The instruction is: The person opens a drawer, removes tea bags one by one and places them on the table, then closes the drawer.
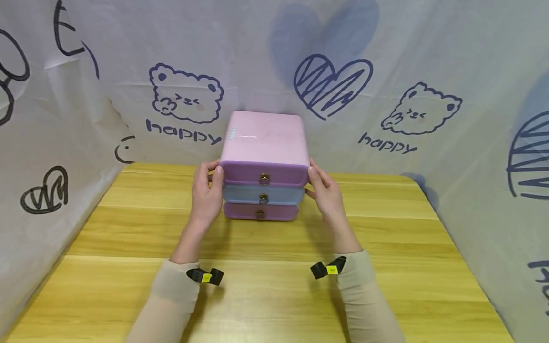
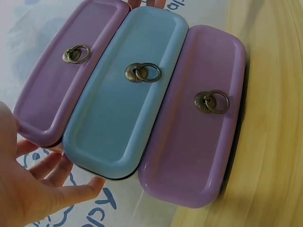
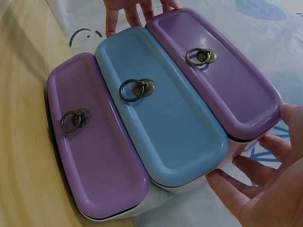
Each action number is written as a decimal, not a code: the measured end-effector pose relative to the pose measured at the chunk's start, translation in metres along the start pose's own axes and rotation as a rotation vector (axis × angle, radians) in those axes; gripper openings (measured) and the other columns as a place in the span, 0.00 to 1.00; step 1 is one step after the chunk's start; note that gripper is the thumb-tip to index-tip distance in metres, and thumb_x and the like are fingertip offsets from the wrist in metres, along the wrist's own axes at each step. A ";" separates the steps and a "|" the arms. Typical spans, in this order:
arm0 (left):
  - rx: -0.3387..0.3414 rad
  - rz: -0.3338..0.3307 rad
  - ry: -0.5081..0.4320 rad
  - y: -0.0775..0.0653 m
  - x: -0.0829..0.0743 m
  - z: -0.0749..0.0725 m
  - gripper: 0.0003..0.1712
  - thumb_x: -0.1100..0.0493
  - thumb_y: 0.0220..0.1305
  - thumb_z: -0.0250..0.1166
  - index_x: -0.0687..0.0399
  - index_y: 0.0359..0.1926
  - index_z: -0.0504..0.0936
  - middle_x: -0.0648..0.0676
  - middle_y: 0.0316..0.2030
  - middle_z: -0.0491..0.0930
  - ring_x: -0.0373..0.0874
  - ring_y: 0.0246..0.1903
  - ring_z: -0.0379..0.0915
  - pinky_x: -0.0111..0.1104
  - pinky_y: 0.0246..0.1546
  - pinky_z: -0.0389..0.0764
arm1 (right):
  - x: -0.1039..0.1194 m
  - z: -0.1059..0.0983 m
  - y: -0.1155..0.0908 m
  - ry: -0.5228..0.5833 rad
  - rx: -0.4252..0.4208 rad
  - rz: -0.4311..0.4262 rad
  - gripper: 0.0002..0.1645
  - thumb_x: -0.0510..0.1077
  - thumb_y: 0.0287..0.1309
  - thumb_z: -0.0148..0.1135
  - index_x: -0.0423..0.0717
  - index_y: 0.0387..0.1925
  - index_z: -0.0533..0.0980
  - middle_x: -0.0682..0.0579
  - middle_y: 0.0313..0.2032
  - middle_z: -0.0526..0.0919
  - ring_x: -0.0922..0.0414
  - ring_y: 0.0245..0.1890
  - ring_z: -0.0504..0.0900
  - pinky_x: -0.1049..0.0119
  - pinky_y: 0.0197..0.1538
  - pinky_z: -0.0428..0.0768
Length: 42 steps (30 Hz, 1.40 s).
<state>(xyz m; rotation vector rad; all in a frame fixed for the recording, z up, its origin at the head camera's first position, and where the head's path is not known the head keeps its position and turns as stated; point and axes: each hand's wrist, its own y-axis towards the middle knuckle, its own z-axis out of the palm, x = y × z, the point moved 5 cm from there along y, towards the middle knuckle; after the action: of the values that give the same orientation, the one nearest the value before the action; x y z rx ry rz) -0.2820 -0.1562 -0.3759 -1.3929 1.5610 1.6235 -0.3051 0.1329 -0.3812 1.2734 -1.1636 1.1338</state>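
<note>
A small three-drawer storage box (image 1: 268, 140) with a pale pink top stands at the table's back edge. Its fronts are a purple top drawer (image 1: 242, 173), a light blue middle drawer (image 1: 242, 194) and a purple bottom drawer (image 1: 240, 211); each carries a brass ring pull (image 2: 142, 73). All three look closed. My left hand (image 1: 207, 194) grips the box's left side near the top, thumb by the front corner. On the opposite side my right hand (image 1: 328, 193) holds it likewise, with fingers (image 3: 227, 189) spread along the side wall.
The box stands on a wood-grain table (image 1: 266, 295) with rounded back corners. Behind it hangs a white cloth (image 1: 257, 57) drawn with bears, hearts and lettering, which also closes in both sides. A black strap device (image 1: 206, 276) sits at each wrist.
</note>
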 end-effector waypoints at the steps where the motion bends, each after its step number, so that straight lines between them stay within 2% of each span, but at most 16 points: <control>1: 0.015 -0.007 -0.008 0.000 0.000 0.002 0.20 0.58 0.81 0.51 0.69 0.63 0.72 0.66 0.60 0.71 0.60 0.54 0.75 0.50 0.56 0.80 | -0.001 -0.002 0.001 0.000 -0.006 -0.002 0.31 0.61 0.76 0.55 0.62 0.75 0.69 0.54 0.73 0.72 0.51 0.65 0.77 0.51 0.65 0.79; 7: 0.086 -0.053 -0.062 -0.002 0.002 0.007 0.21 0.59 0.82 0.50 0.65 0.67 0.71 0.64 0.63 0.68 0.59 0.55 0.77 0.54 0.50 0.83 | -0.003 -0.012 0.002 -0.001 -0.032 -0.016 0.31 0.61 0.75 0.55 0.60 0.74 0.71 0.54 0.72 0.73 0.51 0.64 0.78 0.52 0.64 0.80; 12: 0.131 -0.060 -0.093 0.000 0.004 0.013 0.20 0.60 0.82 0.50 0.64 0.68 0.71 0.63 0.65 0.67 0.59 0.58 0.76 0.55 0.53 0.83 | -0.004 -0.020 0.004 0.002 -0.044 -0.027 0.31 0.61 0.76 0.55 0.59 0.74 0.71 0.54 0.72 0.74 0.51 0.63 0.79 0.53 0.63 0.81; 18: 0.167 -0.030 -0.108 0.001 0.005 0.018 0.21 0.61 0.81 0.52 0.63 0.69 0.71 0.63 0.66 0.66 0.60 0.62 0.74 0.51 0.56 0.83 | -0.004 -0.026 0.007 0.002 -0.061 -0.050 0.32 0.61 0.75 0.55 0.57 0.74 0.72 0.54 0.72 0.74 0.51 0.62 0.80 0.53 0.63 0.81; 27: 0.173 -0.024 -0.106 0.003 0.005 0.016 0.23 0.58 0.81 0.53 0.59 0.71 0.70 0.61 0.68 0.67 0.58 0.64 0.73 0.51 0.57 0.82 | -0.003 -0.024 0.010 0.017 -0.080 -0.098 0.29 0.56 0.77 0.56 0.51 0.73 0.72 0.52 0.71 0.75 0.55 0.62 0.80 0.55 0.61 0.82; 32: 0.168 -0.025 -0.126 0.004 0.006 0.014 0.24 0.59 0.81 0.53 0.59 0.73 0.69 0.60 0.68 0.68 0.57 0.64 0.73 0.51 0.57 0.82 | -0.002 -0.021 0.013 0.039 -0.075 -0.115 0.29 0.55 0.77 0.56 0.51 0.73 0.72 0.51 0.70 0.76 0.56 0.62 0.79 0.54 0.61 0.82; 37: 0.155 -0.001 -0.068 0.002 0.007 0.013 0.26 0.56 0.79 0.57 0.55 0.73 0.69 0.59 0.67 0.70 0.57 0.62 0.74 0.53 0.56 0.81 | -0.005 -0.020 0.014 0.064 -0.035 -0.118 0.31 0.56 0.78 0.54 0.52 0.75 0.70 0.51 0.71 0.74 0.55 0.63 0.76 0.48 0.65 0.78; 42: 0.137 0.041 -0.003 -0.003 0.009 0.012 0.29 0.55 0.77 0.60 0.53 0.74 0.68 0.59 0.67 0.69 0.56 0.61 0.74 0.54 0.56 0.80 | -0.015 -0.020 0.014 0.102 0.034 -0.067 0.33 0.57 0.79 0.50 0.54 0.78 0.65 0.52 0.75 0.68 0.51 0.70 0.71 0.41 0.68 0.74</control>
<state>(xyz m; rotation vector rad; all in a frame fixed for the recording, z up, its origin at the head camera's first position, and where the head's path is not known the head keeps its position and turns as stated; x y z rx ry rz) -0.2865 -0.1475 -0.3875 -1.2943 1.6755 1.5102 -0.3208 0.1532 -0.3944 1.2560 -1.0235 1.1598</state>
